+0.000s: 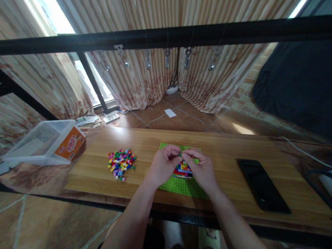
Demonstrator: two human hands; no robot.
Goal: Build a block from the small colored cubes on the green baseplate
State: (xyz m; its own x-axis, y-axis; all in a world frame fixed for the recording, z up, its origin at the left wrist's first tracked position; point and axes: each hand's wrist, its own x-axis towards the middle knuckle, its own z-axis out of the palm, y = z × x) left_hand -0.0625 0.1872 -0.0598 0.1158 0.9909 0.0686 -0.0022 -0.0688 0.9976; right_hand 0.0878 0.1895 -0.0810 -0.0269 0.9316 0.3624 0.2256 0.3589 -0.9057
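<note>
Pinching what looks like a tiny green brick with pressed fingertips — of both left hand and right hand. Held up close together, just over a small block of bright bricks on a bumpy green plate. Resting on a wood table, with a black phone off to the right and a heap of loose bricks to the left. Past the heap, on to a clear box with an orange label. Then down to a white paper on the floor — and back to long striped curtains.
</note>
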